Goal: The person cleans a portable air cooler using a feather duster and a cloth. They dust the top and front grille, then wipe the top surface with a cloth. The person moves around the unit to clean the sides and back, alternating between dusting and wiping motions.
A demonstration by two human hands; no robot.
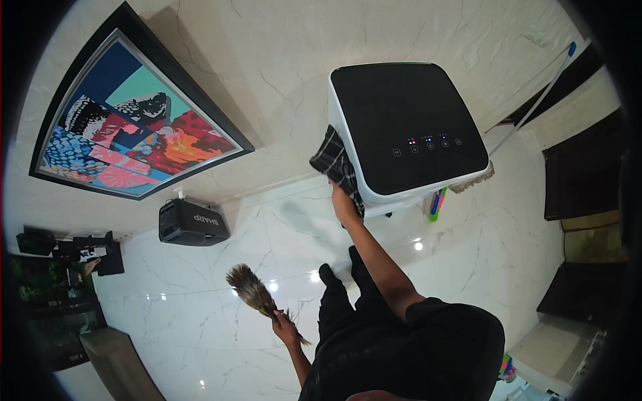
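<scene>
My right hand [344, 203] holds a black checked cloth [335, 159] against the left side of a white appliance with a glossy black top [401, 110]. Small touch icons and a few lit dots show along the front of that top. The cloth hides most of my right fingers. Lower on the left, my left hand [285, 328] grips a brown feather duster [252, 288] near its narrow end. The duster's bushy end points up and left, above the floor and apart from the appliance.
A framed colourful picture [135, 125] hangs on the marbled wall at left, above a black Sharp speaker [193, 223] on the floor. A long pole [534, 105] leans behind the appliance's right side, near a mop head [474, 183]. Dark furniture [584, 170] lines the right.
</scene>
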